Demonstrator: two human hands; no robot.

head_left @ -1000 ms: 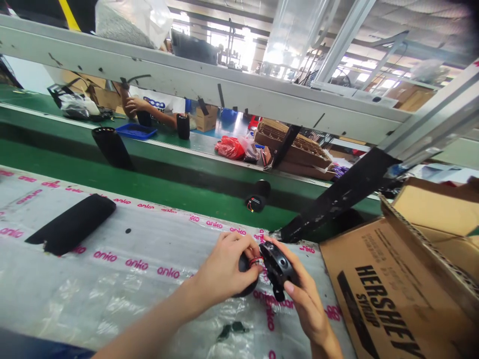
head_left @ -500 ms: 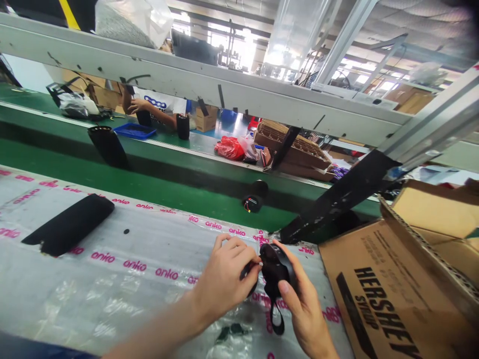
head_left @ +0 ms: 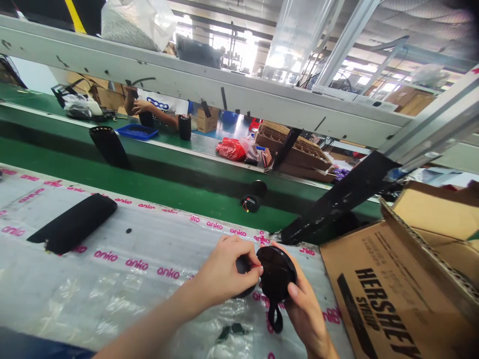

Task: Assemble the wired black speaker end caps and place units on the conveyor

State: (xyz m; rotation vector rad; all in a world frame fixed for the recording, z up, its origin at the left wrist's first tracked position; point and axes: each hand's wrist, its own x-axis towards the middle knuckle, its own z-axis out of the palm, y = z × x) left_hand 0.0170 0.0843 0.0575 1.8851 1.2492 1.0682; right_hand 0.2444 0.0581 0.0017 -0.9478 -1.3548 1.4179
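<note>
My right hand (head_left: 309, 304) is closed around the edge of a round, glossy black speaker-like part (head_left: 277, 274). A black strap loop (head_left: 276, 319) hangs from its bottom. Close to its left rim, my left hand (head_left: 228, 269) pinches what looks like a thin red wire (head_left: 255, 266) between thumb and forefinger. Behind these fingers is another dark rounded part (head_left: 245, 289), mostly covered by the hand; how it joins the round part is hidden. Both hands are above the plastic-covered bench (head_left: 157, 304).
A black fabric-covered piece (head_left: 75, 223) and a small black dot (head_left: 129, 231) lie on the bench. Black cylinders (head_left: 108, 144) (head_left: 254, 196) rest on the green conveyor (head_left: 179, 189). An open cardboard box (head_left: 377, 294) stands right. Across the belt, a co-worker's arm (head_left: 160, 114) handles similar cylinders.
The round black part has turned in my right hand, and its smooth glossy face now shows more fully. My left hand stays pinched beside it, slightly shifted.
</note>
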